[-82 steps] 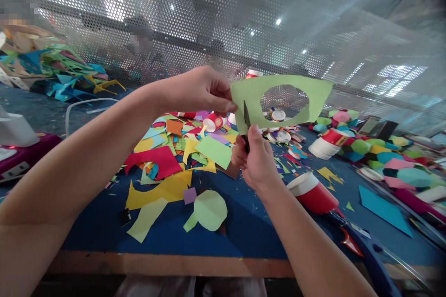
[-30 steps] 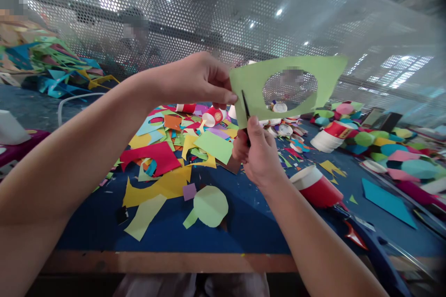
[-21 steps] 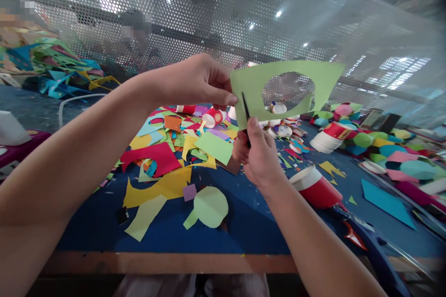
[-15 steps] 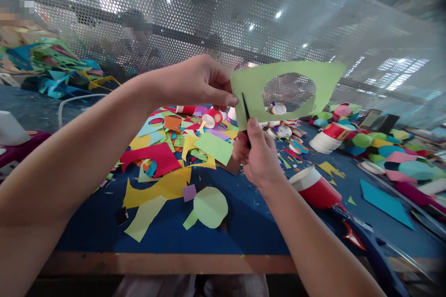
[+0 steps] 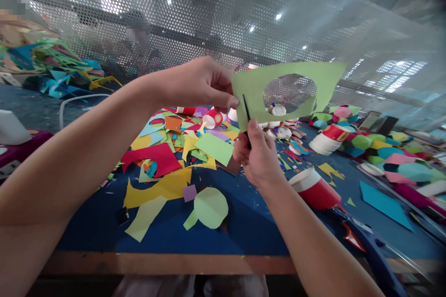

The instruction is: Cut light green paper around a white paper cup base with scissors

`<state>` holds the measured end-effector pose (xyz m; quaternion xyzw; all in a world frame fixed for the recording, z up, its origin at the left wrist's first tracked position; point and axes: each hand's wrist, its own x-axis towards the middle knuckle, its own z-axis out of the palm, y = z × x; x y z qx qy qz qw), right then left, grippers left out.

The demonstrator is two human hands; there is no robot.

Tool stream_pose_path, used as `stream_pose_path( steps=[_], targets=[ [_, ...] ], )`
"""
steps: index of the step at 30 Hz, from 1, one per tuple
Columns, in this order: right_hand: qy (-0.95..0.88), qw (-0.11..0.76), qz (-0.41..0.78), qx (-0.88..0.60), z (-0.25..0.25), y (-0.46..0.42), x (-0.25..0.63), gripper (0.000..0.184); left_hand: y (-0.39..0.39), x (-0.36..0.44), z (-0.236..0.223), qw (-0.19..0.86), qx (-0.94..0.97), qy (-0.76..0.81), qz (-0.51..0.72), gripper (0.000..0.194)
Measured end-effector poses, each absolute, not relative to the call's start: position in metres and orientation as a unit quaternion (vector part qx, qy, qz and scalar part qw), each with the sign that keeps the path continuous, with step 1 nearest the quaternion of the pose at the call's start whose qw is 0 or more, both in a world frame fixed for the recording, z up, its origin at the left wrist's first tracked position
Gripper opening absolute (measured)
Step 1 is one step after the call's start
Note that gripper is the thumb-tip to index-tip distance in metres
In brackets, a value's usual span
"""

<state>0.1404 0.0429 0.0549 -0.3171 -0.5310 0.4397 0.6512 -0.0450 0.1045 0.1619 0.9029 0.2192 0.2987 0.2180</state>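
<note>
One blue-covered tabletop (image 5: 251, 236) is spread across the lower view, and a heap of coloured paper scraps (image 5: 172, 124) is piled over its middle. Above it, clear of the surface, a green sheet (image 5: 252, 86) is held up, its long axis running left to right and its right end unsupported. A large oval hole is seen through its middle and right part. The sheet's left edge is taken by the left hand (image 5: 212, 84), whose grip is pinched, thumb on the near face. Just below the sheet's lower left part the right hand (image 5: 259, 158) is placed, its grip closed around the handles of scissors (image 5: 247, 109); how far the blades are parted cannot be told, since only one is shown. That dark blade is pointed upward, tilted slightly left, and laid across the sheet's long axis, its tip just beside the left thumb and the hole well to its right. Of the two hands, the left is nearer the tip. Nearer the front edge, a round green piece (image 5: 211, 208) is laid, with a small purple square (image 5: 190, 193) beside it.
</note>
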Motion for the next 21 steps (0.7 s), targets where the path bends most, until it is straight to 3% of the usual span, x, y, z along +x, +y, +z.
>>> stream_pose_path(
  steps=[21],
  targets=[
    [-0.540,0.655,0.411,-0.332,0.0512,0.0419,0.1408,0.068,0.1037,-0.0358,0.1566,0.251,0.910,0.201,0.262,0.021]
  ],
)
